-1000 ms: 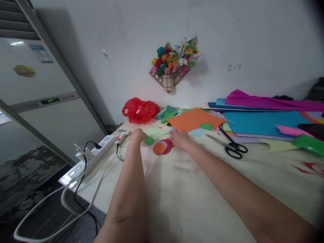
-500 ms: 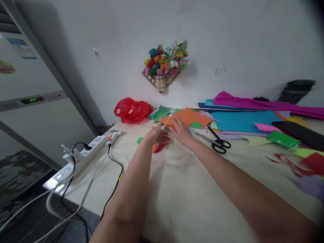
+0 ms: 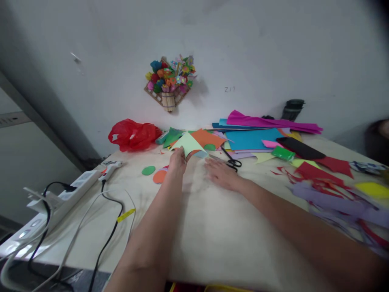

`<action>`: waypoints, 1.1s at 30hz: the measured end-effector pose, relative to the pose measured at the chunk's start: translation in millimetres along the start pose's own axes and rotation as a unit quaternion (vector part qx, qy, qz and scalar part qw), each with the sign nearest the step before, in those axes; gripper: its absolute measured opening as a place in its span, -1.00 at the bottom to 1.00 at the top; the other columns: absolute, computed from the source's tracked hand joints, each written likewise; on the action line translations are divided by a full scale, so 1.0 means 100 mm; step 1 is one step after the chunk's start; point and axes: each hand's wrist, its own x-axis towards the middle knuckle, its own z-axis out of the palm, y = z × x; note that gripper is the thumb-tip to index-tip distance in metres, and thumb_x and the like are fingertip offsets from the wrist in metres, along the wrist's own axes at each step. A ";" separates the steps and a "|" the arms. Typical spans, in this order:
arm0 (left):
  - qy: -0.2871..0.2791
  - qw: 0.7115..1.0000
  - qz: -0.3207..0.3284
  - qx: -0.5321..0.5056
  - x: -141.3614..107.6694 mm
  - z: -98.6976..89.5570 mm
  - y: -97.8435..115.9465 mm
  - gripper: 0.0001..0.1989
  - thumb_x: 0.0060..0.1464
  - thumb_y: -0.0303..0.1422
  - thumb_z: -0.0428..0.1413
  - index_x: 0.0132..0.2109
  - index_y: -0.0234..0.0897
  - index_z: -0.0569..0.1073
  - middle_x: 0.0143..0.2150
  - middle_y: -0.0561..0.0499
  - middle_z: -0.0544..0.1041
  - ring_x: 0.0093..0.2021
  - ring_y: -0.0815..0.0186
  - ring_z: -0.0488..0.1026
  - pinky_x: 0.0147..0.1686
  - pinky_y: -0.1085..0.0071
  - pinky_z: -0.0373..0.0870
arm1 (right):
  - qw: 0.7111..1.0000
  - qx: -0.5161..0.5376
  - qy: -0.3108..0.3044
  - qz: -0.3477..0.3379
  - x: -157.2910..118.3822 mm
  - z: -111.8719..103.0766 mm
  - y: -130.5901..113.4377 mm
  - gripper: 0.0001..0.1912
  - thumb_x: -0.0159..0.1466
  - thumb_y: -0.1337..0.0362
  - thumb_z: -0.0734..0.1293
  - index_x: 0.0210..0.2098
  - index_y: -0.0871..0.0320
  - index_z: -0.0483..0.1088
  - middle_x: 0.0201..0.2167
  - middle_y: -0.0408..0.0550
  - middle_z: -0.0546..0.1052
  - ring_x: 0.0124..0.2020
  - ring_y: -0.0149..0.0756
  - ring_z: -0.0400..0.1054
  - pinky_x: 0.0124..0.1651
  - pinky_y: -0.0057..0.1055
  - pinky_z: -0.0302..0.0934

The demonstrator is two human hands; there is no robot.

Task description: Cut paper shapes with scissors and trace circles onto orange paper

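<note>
My left hand pinches pale green paper above the cream table; my right hand lies open, grasping nothing, before the white wall.

We're in dim light, glare flaring on the power strip left of our left hand, detail soft throughout.

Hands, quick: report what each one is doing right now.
Left hand: closed on a pale green sheet.
Right hand: open, palm down at the table, by the scissors, holding nothing visible.
</note>
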 end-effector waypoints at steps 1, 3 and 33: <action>-0.014 0.999 -0.008 -0.045 -0.01 0.00 -0.04 -0.92 0.07 -0.43 0.04 -0.37 -0.25 0.27 -0.48 0.13 0.39 -0.35 0.45 0.43 -0.25 0.44 0.46 | 0.999 0.006 -0.022 -0.039 -0.05 0.00 -0.02 -0.48 0.29 0.13 0.05 0.18 0.20 0.13 0.25 0.01 0.08 0.25 -0.21 -0.07 0.20 -0.21 -0.15; -0.038 0.996 -0.010 -0.085 -0.04 0.00 -0.10 -0.89 0.02 -0.46 0.08 -0.41 -0.27 0.27 -0.53 0.15 0.36 -0.42 0.46 0.42 -0.25 0.41 0.46 | 0.995 0.011 -0.033 -0.089 -0.13 -0.06 -0.05 -0.52 0.29 0.13 0.04 0.14 0.13 0.20 0.18 -0.02 0.23 0.20 -0.26 0.05 0.16 -0.25 -0.08; -0.062 0.994 -0.072 -0.061 -0.25 0.19 -0.38 -0.87 -0.05 -0.48 0.15 -0.40 -0.28 0.30 -0.42 0.08 0.42 -0.44 0.41 0.42 -0.51 0.49 0.44 | 0.889 0.275 0.241 0.277 -0.30 -0.14 -0.18 -0.72 0.16 0.17 0.19 -0.18 0.15 0.33 -0.19 -0.05 0.46 -0.30 -0.34 0.32 -0.21 -0.39 0.16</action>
